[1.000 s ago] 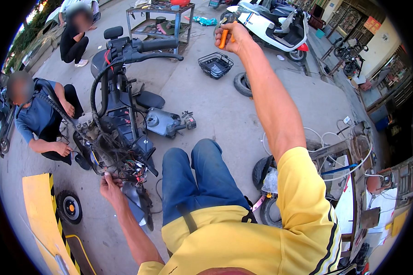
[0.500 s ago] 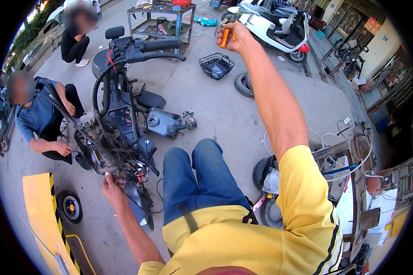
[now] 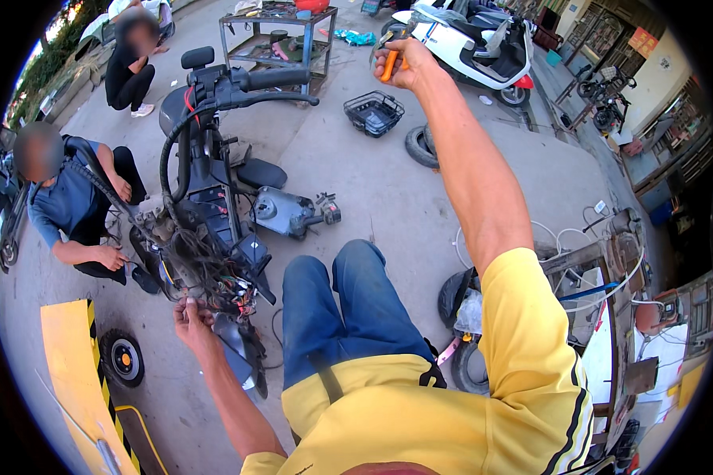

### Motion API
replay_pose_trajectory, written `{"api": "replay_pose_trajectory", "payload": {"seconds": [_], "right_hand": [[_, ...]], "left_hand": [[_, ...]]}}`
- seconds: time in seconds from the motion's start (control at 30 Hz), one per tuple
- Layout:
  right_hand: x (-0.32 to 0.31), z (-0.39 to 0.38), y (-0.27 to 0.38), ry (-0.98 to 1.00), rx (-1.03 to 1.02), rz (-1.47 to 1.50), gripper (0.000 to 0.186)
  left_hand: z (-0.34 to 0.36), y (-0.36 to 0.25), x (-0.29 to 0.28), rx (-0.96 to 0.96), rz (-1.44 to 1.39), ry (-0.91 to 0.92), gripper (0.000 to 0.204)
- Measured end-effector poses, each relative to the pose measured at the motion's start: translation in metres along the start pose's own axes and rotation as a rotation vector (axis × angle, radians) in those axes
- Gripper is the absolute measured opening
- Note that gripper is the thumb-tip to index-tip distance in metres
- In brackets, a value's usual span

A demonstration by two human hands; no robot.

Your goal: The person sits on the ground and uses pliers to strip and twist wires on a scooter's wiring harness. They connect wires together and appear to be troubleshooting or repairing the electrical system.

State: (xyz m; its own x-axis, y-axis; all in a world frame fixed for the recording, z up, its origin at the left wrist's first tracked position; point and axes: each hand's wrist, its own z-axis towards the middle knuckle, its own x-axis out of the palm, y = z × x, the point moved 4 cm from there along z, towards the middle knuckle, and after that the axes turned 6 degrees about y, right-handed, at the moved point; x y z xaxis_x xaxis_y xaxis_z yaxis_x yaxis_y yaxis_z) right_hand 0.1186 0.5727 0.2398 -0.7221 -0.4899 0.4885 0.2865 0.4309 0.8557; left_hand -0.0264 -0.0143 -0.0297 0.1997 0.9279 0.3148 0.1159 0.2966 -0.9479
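Observation:
A partly stripped electric scooter (image 3: 214, 190) stands to my left, with a tangle of wires (image 3: 206, 273) exposed at its front. My left hand (image 3: 195, 326) is at the lower edge of that tangle, finger and thumb pinched together; whatever lies between them is too small to make out. Stretched far forward and to the right, my right hand (image 3: 406, 65) is closed around orange-handled pliers (image 3: 389, 65). The metal jaws point up and away from the scooter. A dark curved panel (image 3: 242, 352) is beneath the wires, beside my left hand.
Two people squat beyond the scooter, one in a blue shirt (image 3: 79, 202), one in black (image 3: 127, 75). A black basket (image 3: 374, 115), tyres (image 3: 421, 148) and a grey scooter part (image 3: 281, 212) lie on the ground. A metal tool cart (image 3: 280, 59) and white scooter (image 3: 467, 47) stand farther off.
My left hand has shifted very slightly at the wires. My right hand keeps its place with the pliers. The person in black has moved an arm a little.

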Motion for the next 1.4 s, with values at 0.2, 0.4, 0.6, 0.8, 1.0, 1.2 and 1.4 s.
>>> {"api": "replay_pose_trajectory", "payload": {"seconds": [0.2, 0.4, 0.6, 0.8, 1.0, 1.2, 1.4], "right_hand": [[0.000, 0.002, 0.000, 0.017, 0.022, 0.020, 0.023], [-0.008, 0.007, 0.002, 0.020, 0.039, 0.047, 0.017], [-0.002, 0.002, -0.008, 0.031, 0.027, 0.023, 0.025], [-0.007, 0.002, -0.005, 0.035, 0.046, 0.023, 0.018], [-0.003, 0.003, -0.007, 0.031, 0.035, 0.003, 0.019], [-0.001, -0.001, -0.007, 0.014, 0.035, -0.009, 0.021], [-0.002, -0.001, -0.008, 0.018, 0.052, 0.012, 0.028]], "left_hand": [[0.002, 0.002, -0.004, 0.011, 0.096, 0.007, 0.019], [0.007, -0.001, -0.006, -0.020, 0.184, 0.013, 0.023], [0.008, 0.002, -0.012, -0.060, 0.108, 0.030, 0.017], [0.004, -0.001, -0.006, -0.077, 0.099, 0.051, 0.018], [0.007, 0.000, -0.011, -0.075, 0.154, 0.070, 0.018], [0.009, 0.000, -0.011, -0.090, 0.201, 0.082, 0.024], [0.007, -0.005, -0.009, -0.113, 0.219, 0.091, 0.027]]}}
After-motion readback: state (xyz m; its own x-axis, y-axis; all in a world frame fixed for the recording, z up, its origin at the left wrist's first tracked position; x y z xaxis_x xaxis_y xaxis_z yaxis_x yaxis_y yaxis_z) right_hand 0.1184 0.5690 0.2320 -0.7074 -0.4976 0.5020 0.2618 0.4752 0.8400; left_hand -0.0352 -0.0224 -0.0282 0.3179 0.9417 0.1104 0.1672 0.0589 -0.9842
